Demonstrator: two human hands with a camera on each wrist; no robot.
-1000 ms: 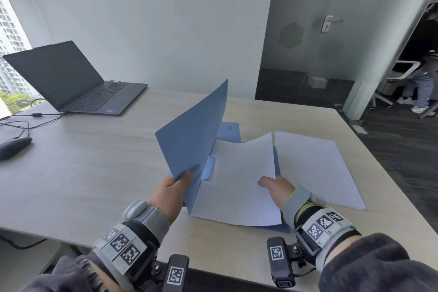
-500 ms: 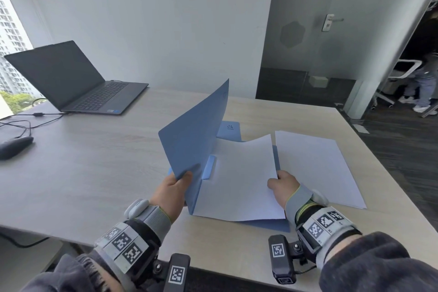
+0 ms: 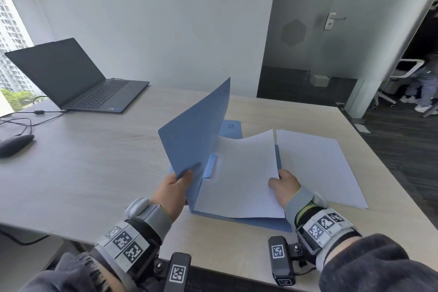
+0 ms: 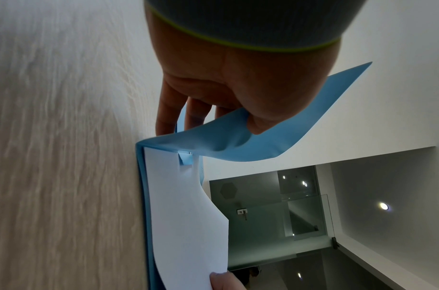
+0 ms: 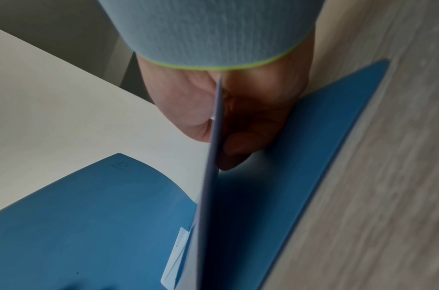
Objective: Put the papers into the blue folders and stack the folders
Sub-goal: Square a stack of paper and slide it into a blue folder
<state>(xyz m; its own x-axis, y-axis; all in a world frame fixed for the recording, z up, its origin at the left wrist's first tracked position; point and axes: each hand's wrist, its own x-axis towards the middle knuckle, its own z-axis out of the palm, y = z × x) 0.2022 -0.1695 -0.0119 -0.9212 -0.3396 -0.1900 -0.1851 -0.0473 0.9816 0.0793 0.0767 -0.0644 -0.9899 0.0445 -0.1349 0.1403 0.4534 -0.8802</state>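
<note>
Head view takes in the whole pale wood worktop (image 3: 90,173): an open laptop (image 3: 78,78) at the far left, a dark mouse (image 3: 14,144) near the left edge, and in the middle an open blue folder (image 3: 196,135) lying on another folder (image 3: 233,127) whose far corner pokes out behind. Its front cover stands lifted, gripped at the near lower corner by the left hand (image 3: 174,188). A white sheet (image 3: 241,173) lies half curled inside the folder, held at its right edge by the right hand (image 3: 284,187). More paper (image 3: 317,163) lies flat just to the right.

Left wrist view adds what the head camera hides: the thumb (image 4: 257,121) presses the inner face of the cover (image 4: 238,137) while the other fingers (image 4: 166,115) stay straight behind it, a pinch.

Right wrist view shows the sheet edge-on (image 5: 213,157), thumb (image 5: 198,121) on one face and curled fingers (image 5: 240,145) on the other, over the folder's back leaf (image 5: 325,137).
</note>
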